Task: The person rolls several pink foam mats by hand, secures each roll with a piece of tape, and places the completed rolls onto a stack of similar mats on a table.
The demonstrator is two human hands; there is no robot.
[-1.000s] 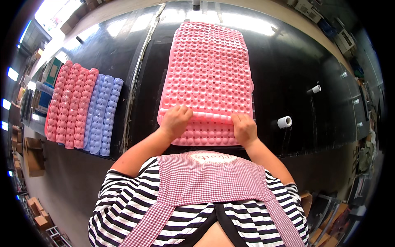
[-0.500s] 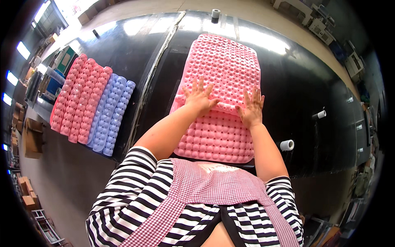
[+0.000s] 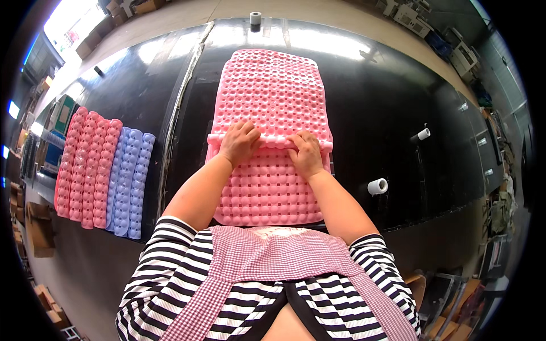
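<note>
In front of me a pink bubbled mat (image 3: pixel 272 85) lies with its dimpled side up, over another pink layer (image 3: pixel 267 199) whose round bumps face up. I cannot tell whether these are separate mats. The upper layer's near edge is curled into a narrow roll across the middle. My left hand (image 3: pixel 240 142) is closed over the left part of this curled edge, fingers bent. On its right part, my right hand (image 3: pixel 307 153) grips with the thumb below and the fingers on top.
At the left of the black table (image 3: pixel 375 113) lie several rolled pink mats (image 3: pixel 84 170) beside rolled blue mats (image 3: pixel 131 182). Small white rolls stand at the right (image 3: pixel 377 186), farther right (image 3: pixel 424 134) and at the far edge (image 3: pixel 255 17). A pale strip runs along a table seam.
Both hands went from lying flat with fingers spread to closed on the mat's near edge. That edge is now curled into a tight roll. The view has shifted to the right.
</note>
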